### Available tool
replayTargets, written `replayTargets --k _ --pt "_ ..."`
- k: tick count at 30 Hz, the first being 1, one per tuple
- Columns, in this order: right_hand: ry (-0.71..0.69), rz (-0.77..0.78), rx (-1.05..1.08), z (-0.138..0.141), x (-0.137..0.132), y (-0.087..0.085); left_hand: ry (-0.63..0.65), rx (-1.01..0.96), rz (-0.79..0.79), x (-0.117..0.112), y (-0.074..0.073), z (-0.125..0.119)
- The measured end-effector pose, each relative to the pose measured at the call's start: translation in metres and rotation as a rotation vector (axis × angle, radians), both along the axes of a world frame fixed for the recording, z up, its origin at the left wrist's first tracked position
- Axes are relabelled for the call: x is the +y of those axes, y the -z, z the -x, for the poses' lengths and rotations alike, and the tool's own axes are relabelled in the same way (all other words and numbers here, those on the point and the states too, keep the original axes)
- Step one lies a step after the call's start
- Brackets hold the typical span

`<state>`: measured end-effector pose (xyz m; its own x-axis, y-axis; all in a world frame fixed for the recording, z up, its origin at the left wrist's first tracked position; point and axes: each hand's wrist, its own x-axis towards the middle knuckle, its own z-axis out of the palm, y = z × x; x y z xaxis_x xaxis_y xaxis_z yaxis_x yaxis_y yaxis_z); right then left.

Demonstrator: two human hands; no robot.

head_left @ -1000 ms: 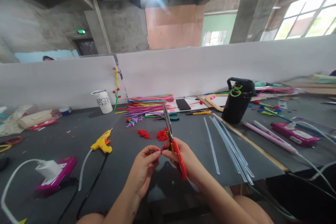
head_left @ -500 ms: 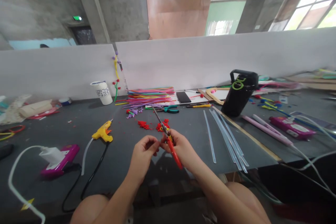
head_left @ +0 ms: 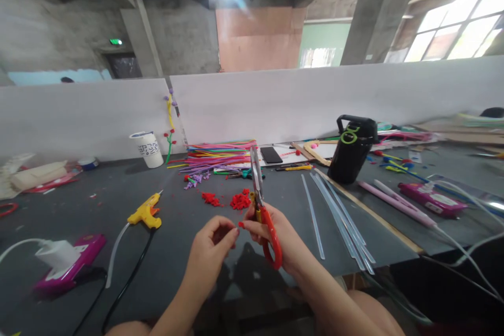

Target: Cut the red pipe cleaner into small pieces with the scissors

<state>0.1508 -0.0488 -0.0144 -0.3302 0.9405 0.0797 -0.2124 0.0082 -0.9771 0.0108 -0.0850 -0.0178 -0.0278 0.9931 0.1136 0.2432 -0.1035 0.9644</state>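
Observation:
My right hand (head_left: 285, 228) holds scissors (head_left: 272, 233) with red handles, the blades pointing up and away. Between its thumb and fingertip it also pinches a small red piece (head_left: 241, 224). My left hand (head_left: 208, 252) is closed in a pinch just left of that piece; anything between its fingertips is too small to make out. Beyond the hands lie a pile of red clippings (head_left: 240, 200) and a smaller red pile (head_left: 210, 199). Purple clippings (head_left: 193, 181) sit farther back, near pliers (head_left: 246, 174) with teal handles.
Left are a yellow glue gun (head_left: 145, 211), a purple power strip (head_left: 92, 257) and a white cup (head_left: 147, 151). Colourful pipe cleaners (head_left: 220, 155) and a phone (head_left: 271, 155) lie behind. Clear glue sticks (head_left: 340, 215), a black bottle (head_left: 352, 152) and a pink straightener (head_left: 397, 202) are at right.
The scissors have swung from leaning left to nearly upright in my right hand. My hands have drawn slightly apart, baring the red piece. The camera view has tilted up slightly.

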Motion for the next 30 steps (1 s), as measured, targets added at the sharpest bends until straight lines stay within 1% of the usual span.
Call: replayTargets --k 2,3,5,8,12,16,18,21,24,25,26,28,29,30 --pt "-0.010 0.026 0.036 0.004 -0.003 0.001 -0.042 -0.150 0.011 0.002 -0.002 0.000" --pt "-0.010 0.036 0.051 0.006 -0.005 0.001 -0.042 -0.188 0.015 0.003 -0.003 0.000" --pt "0.004 0.044 0.070 0.010 -0.006 0.003 -0.042 -0.203 0.008 0.001 -0.004 -0.001" --pt "0.038 0.028 0.072 0.015 -0.005 0.006 -0.057 -0.135 -0.030 -0.001 -0.004 -0.001" --pt "0.069 -0.007 0.034 0.017 -0.002 0.008 -0.068 0.043 -0.099 0.000 -0.002 0.003" --pt "0.108 -0.019 0.027 0.014 0.000 0.007 -0.060 0.194 -0.146 0.003 0.000 0.009" --pt "0.131 -0.015 0.043 0.010 0.000 0.005 -0.018 0.232 -0.156 0.003 -0.001 0.010" --pt "0.146 -0.008 0.059 0.004 0.003 0.003 0.102 0.288 -0.145 0.001 -0.001 0.009" --pt "0.159 -0.003 0.067 -0.002 0.006 0.003 0.128 0.388 -0.172 -0.001 -0.002 0.007" --pt "0.162 -0.001 0.070 -0.004 0.007 0.003 0.156 0.416 -0.161 -0.002 -0.002 0.007" --pt "0.163 0.001 0.075 -0.005 0.008 0.003 0.212 0.426 -0.133 -0.002 -0.002 0.007" --pt "0.162 0.009 0.085 -0.007 0.010 0.004 0.350 0.388 -0.045 -0.002 -0.004 0.009" --pt "0.160 0.013 0.092 -0.007 0.011 0.004 0.392 0.344 -0.005 -0.002 -0.005 0.009" --pt "0.157 0.017 0.099 -0.007 0.011 0.005 0.393 0.294 0.020 -0.001 -0.005 0.010"
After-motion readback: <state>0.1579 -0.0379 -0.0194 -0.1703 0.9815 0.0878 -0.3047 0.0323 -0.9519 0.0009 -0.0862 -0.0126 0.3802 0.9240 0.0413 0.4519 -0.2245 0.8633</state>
